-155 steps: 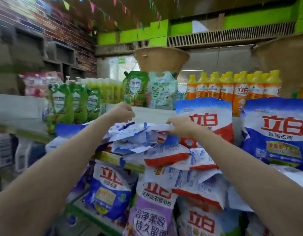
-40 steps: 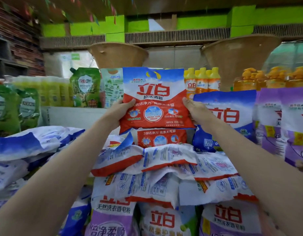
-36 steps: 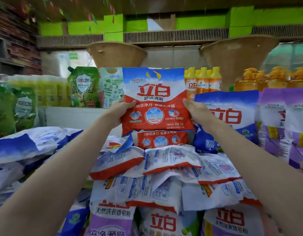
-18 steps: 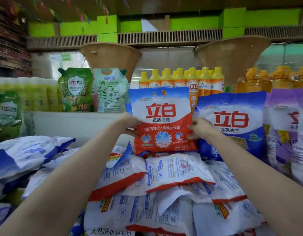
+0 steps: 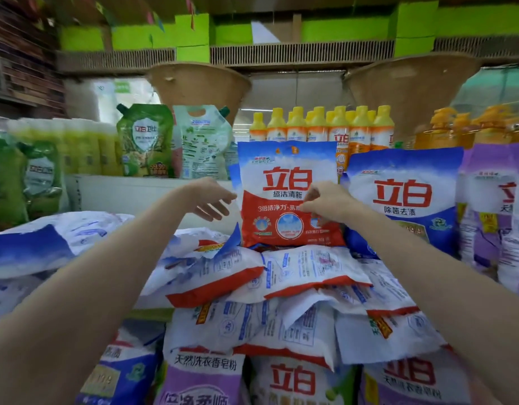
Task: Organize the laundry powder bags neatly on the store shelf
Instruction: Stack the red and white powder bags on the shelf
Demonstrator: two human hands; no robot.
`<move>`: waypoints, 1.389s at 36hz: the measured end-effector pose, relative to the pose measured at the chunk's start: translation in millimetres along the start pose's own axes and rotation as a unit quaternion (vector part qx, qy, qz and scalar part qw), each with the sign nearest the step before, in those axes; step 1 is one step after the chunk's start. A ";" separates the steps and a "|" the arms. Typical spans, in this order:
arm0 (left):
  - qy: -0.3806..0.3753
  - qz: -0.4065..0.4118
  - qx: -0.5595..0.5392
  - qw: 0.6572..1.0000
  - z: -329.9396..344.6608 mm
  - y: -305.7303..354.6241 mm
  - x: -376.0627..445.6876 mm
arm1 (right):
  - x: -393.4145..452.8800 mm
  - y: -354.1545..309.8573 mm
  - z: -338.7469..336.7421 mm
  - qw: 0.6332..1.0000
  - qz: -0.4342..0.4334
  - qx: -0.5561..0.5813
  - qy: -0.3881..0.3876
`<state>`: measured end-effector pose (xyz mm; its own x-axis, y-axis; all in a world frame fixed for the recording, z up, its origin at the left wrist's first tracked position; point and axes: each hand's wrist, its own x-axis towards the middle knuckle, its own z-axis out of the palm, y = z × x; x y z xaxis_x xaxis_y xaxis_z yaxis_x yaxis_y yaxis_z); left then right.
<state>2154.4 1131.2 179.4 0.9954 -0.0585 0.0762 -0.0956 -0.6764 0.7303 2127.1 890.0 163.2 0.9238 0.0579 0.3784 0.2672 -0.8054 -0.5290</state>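
The store shelf (image 5: 126, 190) carries a loose heap of flat laundry powder bags (image 5: 284, 276), white with red and blue bands, slumped over one another at odd angles. On top of that heap, at the back, stands the red-and-white powder bag (image 5: 287, 197), upright with its printed front facing out, its right side just beside an upright blue-and-white bag (image 5: 404, 197). Purple bags (image 5: 491, 206) stand farther right.

The right hand (image 5: 328, 203) lies against the front of the red-and-white bag, fingers bent and pinching its film near the middle. The left hand (image 5: 211, 200) hangs just beside the bag's left edge, fingers relaxed and spread, holding nothing.

The footing looks like the main risk: the bag rests on soft, uneven bags, not on flat shelf, so once the right hand lets go it could tip forward or sag sideways. Pressing on it may also shift the slippery heap below and send bags sliding off the front.

Behind stand yellow-capped bottles (image 5: 325, 127) and green refill pouches (image 5: 145, 141). Two woven baskets (image 5: 199, 83) hang overhead under green wall panels (image 5: 340, 29), with brick wall at far left.
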 end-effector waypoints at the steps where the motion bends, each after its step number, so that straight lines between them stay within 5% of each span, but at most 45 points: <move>1: 0.004 0.003 0.008 1.000 -4.3 -4.0 -4.1 | -1.4 -7.4 2.1 0.999 -0.021 -0.007 -0.030; 9: 0.040 0.016 0.040 0.998 -39.0 -32.8 -47.4 | -12.6 -70.5 30.7 0.969 -0.164 -0.024 -0.184; 22: 0.087 0.024 0.069 0.994 -65.0 -59.4 -95.0 | -20.3 -133.2 94.2 0.903 -0.265 -0.272 -0.198; 28: 0.135 0.040 0.193 0.971 -70.3 -73.2 -105.2 | -26.7 -139.2 116.8 0.918 -0.232 -0.244 -0.210; 32: 0.131 0.032 0.243 0.961 -71.7 -81.5 -108.2 | -26.3 -145.1 119.2 0.914 -0.257 -0.282 -0.135; 35: 0.138 0.034 0.260 0.955 -73.6 -83.8 -111.4 | -11.3 -136.4 118.8 0.943 -0.261 -0.201 -0.055; 41: 0.180 0.030 0.185 0.966 -82.6 -84.7 -112.4 | 17.2 -119.9 90.4 0.991 -0.122 -0.002 0.050; 46: 0.206 0.119 -0.023 0.971 -85.6 -73.5 -114.0 | 13.7 -129.5 56.0 0.947 -0.075 0.296 0.096; 50: 0.200 0.131 -0.131 0.962 -85.4 -64.9 -108.4 | 3.6 -144.3 24.0 0.911 -0.105 0.369 0.150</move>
<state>2051.9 1244.1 181.7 0.8589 0.1201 0.4979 -0.3940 -0.4661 0.7921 2098.5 1020.5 222.7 0.7443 -0.0870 0.6621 0.6434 -0.1726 -0.7459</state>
